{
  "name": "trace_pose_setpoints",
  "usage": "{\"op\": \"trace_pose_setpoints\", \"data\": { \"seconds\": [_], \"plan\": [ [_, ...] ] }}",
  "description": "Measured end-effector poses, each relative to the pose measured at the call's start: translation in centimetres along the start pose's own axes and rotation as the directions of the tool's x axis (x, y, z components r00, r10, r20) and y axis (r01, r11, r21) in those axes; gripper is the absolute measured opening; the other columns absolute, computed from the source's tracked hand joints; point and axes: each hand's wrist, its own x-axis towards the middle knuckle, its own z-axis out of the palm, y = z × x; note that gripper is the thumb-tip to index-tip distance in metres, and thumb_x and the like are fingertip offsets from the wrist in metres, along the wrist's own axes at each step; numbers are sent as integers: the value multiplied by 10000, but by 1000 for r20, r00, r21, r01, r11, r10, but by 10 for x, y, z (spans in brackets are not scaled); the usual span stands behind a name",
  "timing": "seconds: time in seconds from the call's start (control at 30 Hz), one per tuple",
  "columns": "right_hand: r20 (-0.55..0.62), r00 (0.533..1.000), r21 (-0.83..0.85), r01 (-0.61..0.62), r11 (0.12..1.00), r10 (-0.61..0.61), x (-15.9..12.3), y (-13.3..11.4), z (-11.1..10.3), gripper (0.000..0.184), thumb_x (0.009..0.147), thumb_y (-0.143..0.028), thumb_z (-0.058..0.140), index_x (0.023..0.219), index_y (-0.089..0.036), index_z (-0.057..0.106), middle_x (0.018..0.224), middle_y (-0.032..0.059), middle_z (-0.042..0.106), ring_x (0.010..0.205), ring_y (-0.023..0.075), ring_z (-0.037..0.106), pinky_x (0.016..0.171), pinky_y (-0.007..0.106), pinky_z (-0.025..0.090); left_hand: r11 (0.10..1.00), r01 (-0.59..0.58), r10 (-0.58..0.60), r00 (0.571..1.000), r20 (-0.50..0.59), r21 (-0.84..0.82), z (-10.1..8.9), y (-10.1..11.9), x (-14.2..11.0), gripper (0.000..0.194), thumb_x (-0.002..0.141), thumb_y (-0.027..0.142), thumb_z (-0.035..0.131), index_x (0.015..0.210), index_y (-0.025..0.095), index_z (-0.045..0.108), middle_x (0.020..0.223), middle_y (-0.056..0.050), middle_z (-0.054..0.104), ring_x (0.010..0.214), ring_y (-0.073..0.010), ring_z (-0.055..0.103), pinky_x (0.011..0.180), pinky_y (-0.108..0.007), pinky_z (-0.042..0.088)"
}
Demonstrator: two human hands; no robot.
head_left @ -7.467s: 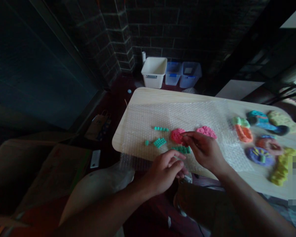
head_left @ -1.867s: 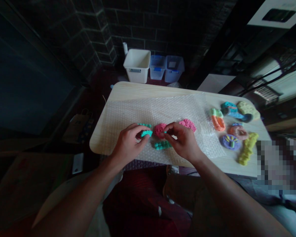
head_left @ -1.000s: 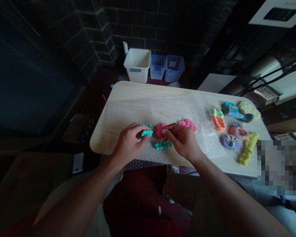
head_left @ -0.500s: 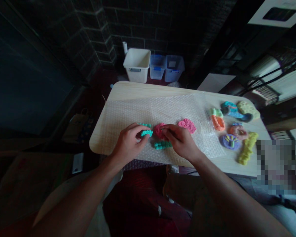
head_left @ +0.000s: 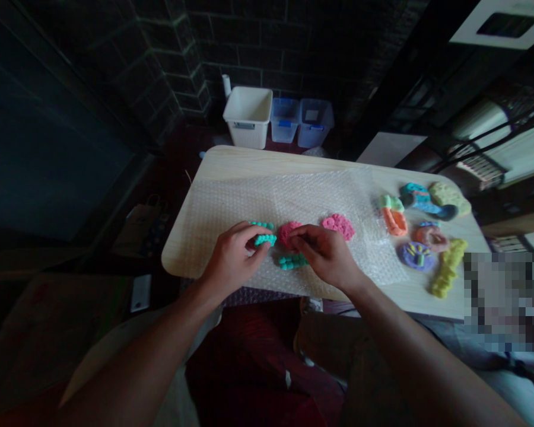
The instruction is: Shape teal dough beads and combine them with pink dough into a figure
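Observation:
My left hand (head_left: 235, 252) pinches a teal bumpy piece (head_left: 265, 239), which looks like a row of small clay balls, between thumb and fingers. Behind those fingers a second teal bumpy strip (head_left: 261, 225) shows in part. My right hand (head_left: 323, 249) is closed in a pinch at the edge of a pink lumpy piece (head_left: 286, 234); what its fingertips hold, if anything, is hidden. Just below lies another teal bumpy strip (head_left: 291, 262), partly covered by the right hand. To the right a pink lumpy piece (head_left: 338, 226) rests on the bubble wrap (head_left: 231, 201).
Along the table's (head_left: 244, 158) right end lie an orange and green piece (head_left: 395, 220), a blue piece (head_left: 422, 200), a purple disc (head_left: 412, 255) and a yellow strip (head_left: 449, 270). Beyond the far edge stand a white bin (head_left: 249, 127) and blue-tinted boxes (head_left: 285, 121). A blurred-out patch covers the right side.
My right hand has shifted very slightly at the pink piece, its fingertips a little left. The left hand keeps its hold on the teal piece.

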Motion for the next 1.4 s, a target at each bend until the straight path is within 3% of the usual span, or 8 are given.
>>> {"op": "trace_pose_setpoints", "data": {
  "seconds": [0.17,0.33,0.63,0.9,1.03,1.17,1.27,1.4],
  "plan": [
    [-20,998,123,-61,991,64,-1,-6,1,242,1073,-312,526,955,-168,682,854,85,782,729,175,737,687,314,592,1000,0,0,1000,3,3,0,0,1,153,935,117,719,1062,181,775,1001,-50,778,885,-175,725,730,-252,578],
    [-24,992,279,-111,954,122,-4,-6,4,265,991,-422,723,926,-207,580,768,56,757,633,171,715,580,286,564,1000,-14,14,1000,0,4,1,-2,1,158,934,114,719,1066,181,773,1003,-51,777,890,-176,722,733,-258,582],
    [-21,1000,-48,-5,999,4,0,1,-1,241,1072,-280,546,1098,-164,755,901,83,787,766,180,716,680,311,551,1000,4,-4,1000,7,-7,0,-1,0,150,934,116,721,1060,179,772,993,-52,773,869,-170,718,724,-252,588],
    [-24,994,70,-108,992,110,-4,-4,1,378,1022,-523,682,897,-167,701,744,65,755,589,151,657,537,273,481,1000,-4,4,1000,5,-2,1,0,1,162,934,112,715,1069,184,768,1006,-55,778,876,-176,723,735,-263,596],
    [-108,992,7,-67,998,67,-4,4,-1,318,872,-451,869,830,-180,708,715,37,726,578,137,589,524,274,423,1000,0,0,1000,12,0,0,0,0,143,944,127,707,1061,187,762,1010,-60,778,897,-188,728,726,-268,599],
    [-91,996,-29,-5,1000,2,-2,4,-1,181,964,-363,752,957,-188,795,866,80,796,728,192,693,640,311,516,1000,-2,2,1000,6,-5,0,1,0,140,949,146,701,1063,198,764,1023,-64,789,904,-198,737,716,-277,606],
    [-64,998,-62,20,998,-24,0,-4,-1,276,1055,-370,615,975,-175,793,890,86,791,745,180,683,646,299,496,1000,6,-7,1000,17,12,0,1,1,152,946,148,697,1070,195,773,1031,-68,798,915,-206,743,726,-285,605],
    [-37,997,-67,-77,995,75,-2,-10,-1,583,1111,-529,479,687,-172,658,601,19,621,537,118,510,529,281,367,999,1,-2,1000,23,33,-1,1,1,147,944,153,701,1062,196,777,1028,-64,805,872,-198,746,761,-305,603]
  ]
}}
